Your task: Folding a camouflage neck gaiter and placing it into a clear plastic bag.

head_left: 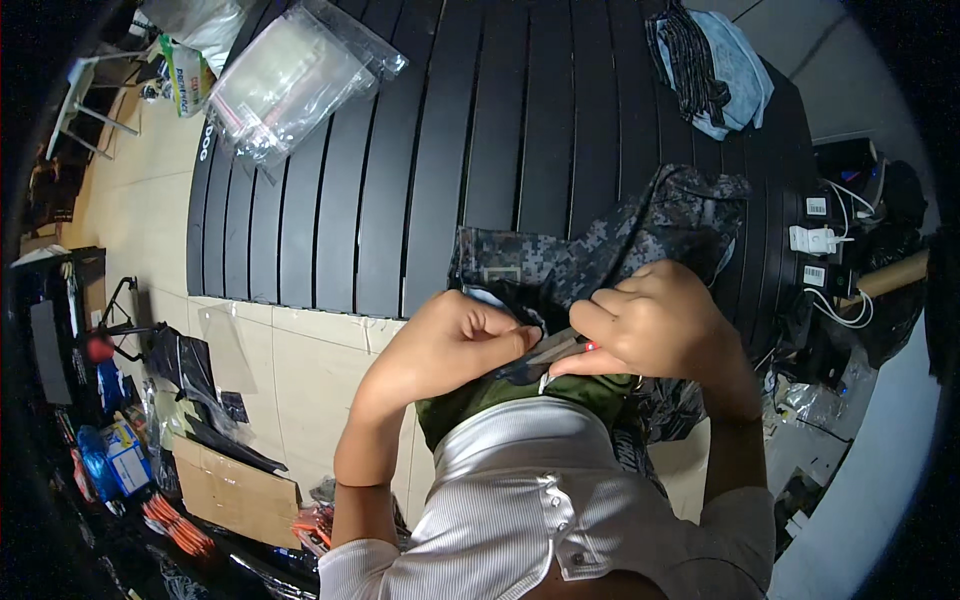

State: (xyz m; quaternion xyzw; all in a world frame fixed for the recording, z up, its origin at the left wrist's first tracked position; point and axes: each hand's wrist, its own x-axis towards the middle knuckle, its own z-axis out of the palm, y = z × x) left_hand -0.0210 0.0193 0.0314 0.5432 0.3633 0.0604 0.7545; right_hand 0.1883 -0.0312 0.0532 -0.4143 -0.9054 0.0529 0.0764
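Observation:
A grey camouflage garment (640, 235) lies at the near edge of a black slatted table (420, 150), with its green lining (500, 395) pulled toward my chest. My left hand (455, 345) pinches a fold of the garment's edge. My right hand (655, 320) is closed around small scissors (560, 352) with a red spot on the handle; their blades point left at the fold held by my left hand. Both hands are close together just above the table's near edge.
A stack of clear plastic bags (295, 75) lies at the table's far left. Folded dark and light-blue clothes (715, 70) sit at the far right. White chargers and cables (820, 240) are on the right. Cardboard boxes (235, 490) and packets lie on the floor at left.

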